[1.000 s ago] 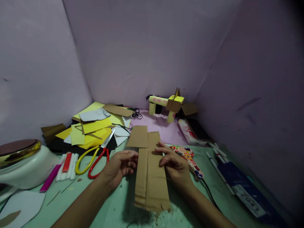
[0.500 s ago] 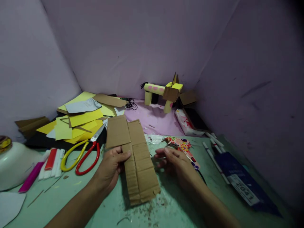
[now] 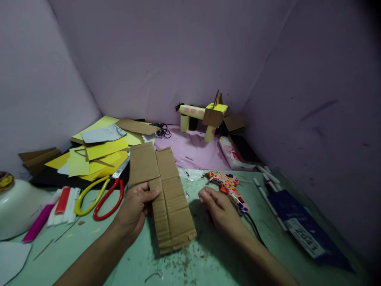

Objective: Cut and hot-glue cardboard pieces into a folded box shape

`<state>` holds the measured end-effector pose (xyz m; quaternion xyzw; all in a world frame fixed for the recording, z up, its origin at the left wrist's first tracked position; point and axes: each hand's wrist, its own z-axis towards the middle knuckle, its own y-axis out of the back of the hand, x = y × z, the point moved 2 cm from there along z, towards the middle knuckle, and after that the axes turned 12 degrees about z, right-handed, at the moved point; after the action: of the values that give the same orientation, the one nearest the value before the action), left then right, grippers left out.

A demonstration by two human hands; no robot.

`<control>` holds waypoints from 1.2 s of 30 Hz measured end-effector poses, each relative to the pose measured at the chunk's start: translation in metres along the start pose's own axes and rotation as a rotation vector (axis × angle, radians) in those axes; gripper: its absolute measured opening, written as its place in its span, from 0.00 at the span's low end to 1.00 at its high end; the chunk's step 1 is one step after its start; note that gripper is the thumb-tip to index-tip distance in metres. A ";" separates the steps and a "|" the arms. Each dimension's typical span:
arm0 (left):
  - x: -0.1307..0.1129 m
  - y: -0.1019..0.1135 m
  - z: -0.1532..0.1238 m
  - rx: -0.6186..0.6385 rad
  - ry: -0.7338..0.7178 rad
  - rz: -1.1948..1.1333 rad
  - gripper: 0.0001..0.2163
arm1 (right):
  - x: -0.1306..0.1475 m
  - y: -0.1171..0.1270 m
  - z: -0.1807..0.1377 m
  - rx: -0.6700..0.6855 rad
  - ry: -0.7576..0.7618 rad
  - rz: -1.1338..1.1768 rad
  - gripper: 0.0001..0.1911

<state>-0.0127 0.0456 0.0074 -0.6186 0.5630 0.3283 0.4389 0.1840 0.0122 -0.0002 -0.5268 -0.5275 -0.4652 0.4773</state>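
Observation:
A flat piece of brown corrugated cardboard, wider at its far left corner and creased along its length, is tilted above the green table. My left hand grips its left edge, with the thumb on top and the fingers underneath. To the right of the cardboard, apart from it, my right hand hovers with its fingers curled in; whether anything is between them cannot be made out. Just beyond that hand lies a flower-patterned glue gun with a black cord. Scissors with yellow and red handles lie left of my left hand.
Yellow paper sheets and scraps are piled at the back left. A cardboard animal figure stands at the back. White markers and a blue packet lie right. Left are more markers and a white rounded object.
The cardboard has shifted slightly left in my left hand. My right hand's fingers, stretched toward the cardboard before, have curled in and drawn away from it, showing more of the glue gun.

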 end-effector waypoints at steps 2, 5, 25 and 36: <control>0.000 0.000 0.000 -0.009 0.008 -0.007 0.13 | 0.003 0.001 0.000 -0.019 0.005 -0.001 0.19; 0.001 0.000 -0.001 0.010 0.003 -0.005 0.13 | 0.006 -0.005 -0.003 0.058 -0.022 0.015 0.17; 0.000 -0.008 -0.006 0.111 -0.046 0.066 0.14 | 0.023 -0.002 -0.026 0.494 0.101 0.069 0.16; 0.026 -0.011 0.002 0.241 -0.021 0.138 0.04 | 0.089 -0.010 0.074 0.051 0.165 -0.413 0.13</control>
<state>0.0018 0.0371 -0.0147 -0.5177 0.6351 0.2939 0.4922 0.1744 0.0954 0.0802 -0.3556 -0.5951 -0.5811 0.4263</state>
